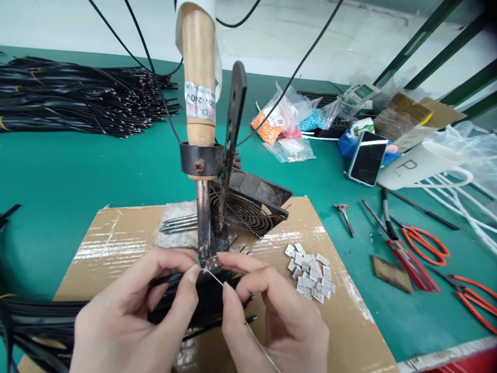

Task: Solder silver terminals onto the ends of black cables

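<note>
A soldering iron (199, 103) with a wooden handle stands tip down in a metal stand (233, 134) over a taped cardboard sheet (116, 243). My left hand (132, 316) pinches a black wire end at the iron's tip. My right hand (272, 316) holds a small metal piece (213, 262) against the tip with its fingertips, and a thin strand of solder wire (252, 334) runs through it. A bundle of black wires (46, 321) lies under both hands.
A heap of small metal pieces (310, 274) lies right of my hands. Behind the iron sits a black fan (248, 204). Red-handled scissors (425, 243), pliers (473, 300), a phone (368, 158), bags of parts (279, 124) and a large black wire pile (77, 98) lie on the green bench.
</note>
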### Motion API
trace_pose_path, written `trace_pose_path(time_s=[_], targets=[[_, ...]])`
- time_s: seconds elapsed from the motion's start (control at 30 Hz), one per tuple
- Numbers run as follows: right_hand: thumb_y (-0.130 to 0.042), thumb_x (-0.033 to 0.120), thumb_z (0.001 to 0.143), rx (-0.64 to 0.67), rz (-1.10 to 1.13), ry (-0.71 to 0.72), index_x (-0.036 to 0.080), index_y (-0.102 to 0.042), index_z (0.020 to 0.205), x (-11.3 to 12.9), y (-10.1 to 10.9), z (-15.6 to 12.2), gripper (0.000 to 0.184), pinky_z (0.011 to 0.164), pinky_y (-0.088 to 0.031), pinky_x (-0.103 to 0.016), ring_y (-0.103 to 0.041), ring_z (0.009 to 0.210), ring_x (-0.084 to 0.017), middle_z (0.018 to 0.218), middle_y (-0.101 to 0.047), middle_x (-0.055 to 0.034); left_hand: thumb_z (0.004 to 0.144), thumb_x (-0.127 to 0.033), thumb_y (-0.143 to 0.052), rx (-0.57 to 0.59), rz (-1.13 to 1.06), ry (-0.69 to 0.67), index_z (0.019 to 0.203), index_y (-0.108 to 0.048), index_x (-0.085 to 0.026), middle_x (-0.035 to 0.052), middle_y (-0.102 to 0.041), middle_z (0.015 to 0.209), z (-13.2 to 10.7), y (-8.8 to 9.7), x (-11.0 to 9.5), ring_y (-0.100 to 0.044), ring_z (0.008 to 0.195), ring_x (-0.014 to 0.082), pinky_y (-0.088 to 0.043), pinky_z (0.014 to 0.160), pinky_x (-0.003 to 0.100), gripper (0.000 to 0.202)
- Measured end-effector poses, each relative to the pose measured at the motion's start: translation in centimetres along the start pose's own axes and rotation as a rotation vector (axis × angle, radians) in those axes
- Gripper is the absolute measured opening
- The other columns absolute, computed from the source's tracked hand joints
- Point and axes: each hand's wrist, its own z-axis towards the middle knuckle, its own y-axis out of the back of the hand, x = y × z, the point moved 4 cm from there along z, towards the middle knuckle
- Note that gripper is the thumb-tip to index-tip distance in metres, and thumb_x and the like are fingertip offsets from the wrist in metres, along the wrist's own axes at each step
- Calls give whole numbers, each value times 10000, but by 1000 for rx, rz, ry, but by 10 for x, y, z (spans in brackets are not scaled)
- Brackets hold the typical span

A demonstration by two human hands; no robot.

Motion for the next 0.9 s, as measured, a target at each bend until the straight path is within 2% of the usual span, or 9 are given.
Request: trace_pose_path(time_s=[0.13,0.27,0.5,0.7,0.9], targets=[[-685,138,858,-52,-47,6,269,-615,730,2,-3,-3,195,804,-612,-263,-816,871,-155,1051,-856,63,962,-322,-712,4,27,19,933,-681,-319,-114,-732,901,-2,1,3,-710,807,59,-549,693,38,42],[-683,115,859,-38,-51,55,266,-624,744,4,-2,-1,199,805,-613,-201,-814,854,-113,1034,-854,90,947,-352,-726,-7,40,32,913,-688,-312,-91,-745,901,-3,3,6,-715,803,84,-554,640,68,65],[-698,85,864,-46,-24,146,250,-649,762,6,-2,2,200,814,-607,-129,-804,828,-67,1007,-849,96,945,-419,-712,-10,105,11,890,-711,-284,-26,-773,865,-3,4,5,-734,793,146,-605,696,178,146],[-686,54,857,-50,-16,219,237,-669,789,5,-2,4,196,836,-593,-96,-797,854,-49,988,-840,86,949,-416,-692,6,145,-24,892,-725,-288,-18,-791,867,-5,3,3,-749,756,150,-615,676,189,144],[-703,12,853,-53,-31,295,216,-697,826,7,-3,3,206,862,-590,-102,-787,866,-55,985,-837,54,942,-421,-689,7,161,-36,904,-734,-283,1,-813,940,-5,4,1,-781,820,173,-641,708,204,150]])
